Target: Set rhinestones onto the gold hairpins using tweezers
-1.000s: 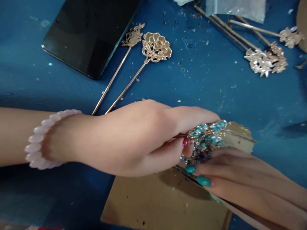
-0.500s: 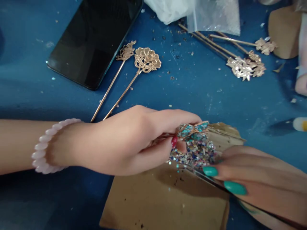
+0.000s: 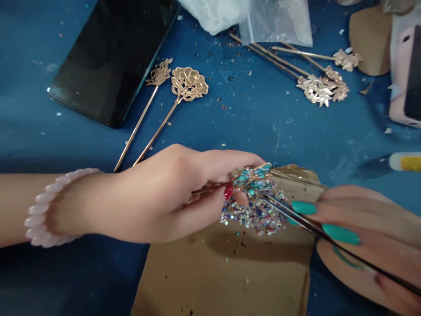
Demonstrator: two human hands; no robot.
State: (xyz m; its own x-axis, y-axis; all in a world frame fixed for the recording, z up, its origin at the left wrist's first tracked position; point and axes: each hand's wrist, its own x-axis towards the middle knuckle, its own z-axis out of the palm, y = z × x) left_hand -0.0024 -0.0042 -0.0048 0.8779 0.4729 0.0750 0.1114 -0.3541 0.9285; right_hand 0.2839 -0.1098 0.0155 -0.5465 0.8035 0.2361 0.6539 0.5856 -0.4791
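My left hand (image 3: 184, 193), with a pale pink bead bracelet (image 3: 42, 210) at its wrist, is closed around a hairpin (image 3: 251, 177). Turquoise chips fill the hairpin's gold-coloured ornamental head, while most of its stem is hidden in the hand. Just below lies a heap of small multicoloured shiny chips (image 3: 259, 215), which the left fingers partly cover. My right hand (image 3: 358, 237), with green nails, grips dark tweezers (image 3: 315, 228). The tweezer tips reach the border between the ornament and the chips; whether they pinch a chip is too small to tell.
Brown cardboard (image 3: 217, 281) lies under the hands. Beyond are a black phone (image 3: 112, 61), two bare gold hairpins (image 3: 189, 83), several more hairpins (image 3: 320, 90), and a clear plastic bag (image 3: 279, 22). At right are a pink-edged device (image 3: 399, 87) and a white-and-yellow tube (image 3: 404, 162).
The tweezers have swung up from the heap's lower edge to beside the hairpin's head, and my right hand has turned. The whole view has shifted, so things appear further left.
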